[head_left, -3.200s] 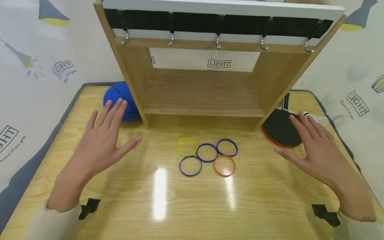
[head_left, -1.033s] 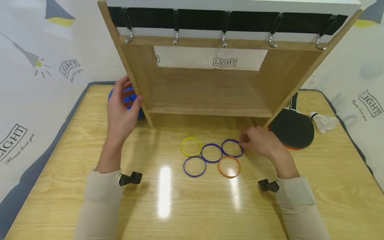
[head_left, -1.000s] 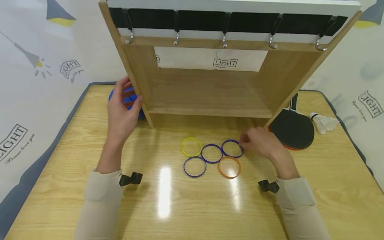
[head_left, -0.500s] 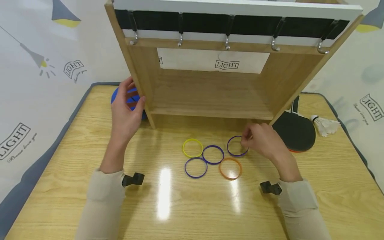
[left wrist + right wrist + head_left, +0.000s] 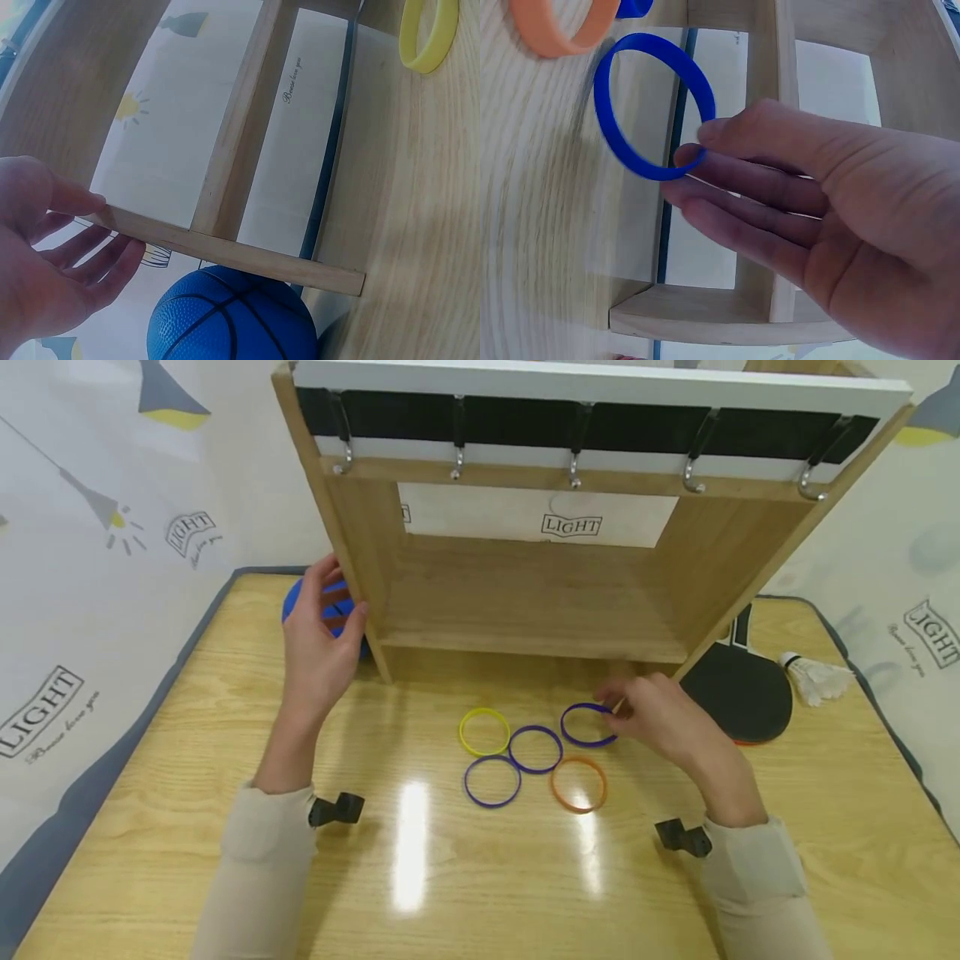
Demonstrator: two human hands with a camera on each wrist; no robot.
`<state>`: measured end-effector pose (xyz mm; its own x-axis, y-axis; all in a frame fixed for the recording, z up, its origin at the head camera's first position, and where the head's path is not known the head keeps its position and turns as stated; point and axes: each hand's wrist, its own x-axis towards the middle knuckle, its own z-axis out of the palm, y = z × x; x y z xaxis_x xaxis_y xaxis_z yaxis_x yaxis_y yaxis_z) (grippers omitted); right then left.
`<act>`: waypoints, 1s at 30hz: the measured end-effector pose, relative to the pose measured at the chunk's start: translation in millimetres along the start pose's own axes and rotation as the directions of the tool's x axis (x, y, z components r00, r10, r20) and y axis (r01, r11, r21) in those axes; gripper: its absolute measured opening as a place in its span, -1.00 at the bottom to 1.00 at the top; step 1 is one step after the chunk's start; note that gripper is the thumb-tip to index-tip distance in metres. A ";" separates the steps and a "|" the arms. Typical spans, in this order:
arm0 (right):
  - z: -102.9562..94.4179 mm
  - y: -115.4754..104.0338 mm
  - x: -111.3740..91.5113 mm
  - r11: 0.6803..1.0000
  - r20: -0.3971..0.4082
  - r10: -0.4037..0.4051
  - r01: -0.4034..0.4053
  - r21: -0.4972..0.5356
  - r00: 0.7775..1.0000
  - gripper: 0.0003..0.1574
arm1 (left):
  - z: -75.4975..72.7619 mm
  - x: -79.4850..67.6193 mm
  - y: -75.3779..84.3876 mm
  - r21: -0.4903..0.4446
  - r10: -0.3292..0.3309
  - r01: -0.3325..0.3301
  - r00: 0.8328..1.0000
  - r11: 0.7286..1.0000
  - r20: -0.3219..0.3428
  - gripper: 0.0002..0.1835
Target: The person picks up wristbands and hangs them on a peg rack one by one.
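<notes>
My left hand (image 5: 318, 647) grips the left side panel of the wooden shelf (image 5: 525, 597); in the left wrist view, thumb and fingers lie on opposite sides of its edge. Between thumb and fingertips, my right hand (image 5: 667, 718) pinches a blue wristband (image 5: 602, 105), which is tilted up from the table in the right wrist view. Beside it on the table lie a yellow wristband (image 5: 428, 64), an orange wristband (image 5: 544, 37) and two more blue ones, a middle wristband (image 5: 536, 772) and a lower-left wristband (image 5: 492, 806).
Several metal hooks (image 5: 574, 470) hang along the shelf's top front. A blue ball (image 5: 232, 315) sits behind the left panel. Right of the shelf lie a black table tennis bat (image 5: 742, 693) and a white shuttlecock (image 5: 817, 679). Patterned cloth surrounds the wooden table (image 5: 495, 877).
From hovering open, my left hand has come to the shelf panel and my right hand to the right-hand blue wristband. That band has shifted away from its neighbours and tilted up.
</notes>
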<state>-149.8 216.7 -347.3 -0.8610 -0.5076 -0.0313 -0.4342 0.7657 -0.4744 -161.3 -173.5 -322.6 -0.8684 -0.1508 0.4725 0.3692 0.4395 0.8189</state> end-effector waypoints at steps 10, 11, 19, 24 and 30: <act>-4.1 -4.9 -5.3 1.000 0.042 -0.022 0.021 0.022 0.999 -0.81 | 2.2 -0.2 -2.9 0.018 0.025 -0.024 1.000 1.000 -0.003 -0.45; -4.8 -5.4 -5.6 0.999 0.039 -0.028 0.027 0.022 0.999 -0.81 | 2.1 -0.2 -3.0 0.018 0.024 -0.024 1.000 1.000 -0.004 -0.45; -7.9 -8.8 -7.5 0.999 0.044 -0.043 0.043 0.019 0.998 -0.82 | 1.1 -2.0 -3.3 0.017 0.011 -0.011 1.000 1.000 -0.005 -0.45; -8.9 -9.8 -6.7 0.999 0.022 -0.050 0.050 0.010 0.999 -0.80 | 0.7 -0.9 -1.9 0.026 0.018 -0.018 1.000 1.000 -0.011 -0.45; -9.7 -10.4 -7.5 0.999 0.018 -0.046 0.046 0.005 0.999 -0.83 | 0.4 -0.4 -1.0 0.025 0.011 -0.011 1.000 1.000 -0.008 -0.44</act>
<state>-141.4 216.3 -333.6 -0.8353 -0.5492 -0.0257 -0.4718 0.7400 -0.4794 -161.5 -173.6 -323.8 -0.8614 -0.1533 0.4843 0.3703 0.4633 0.8052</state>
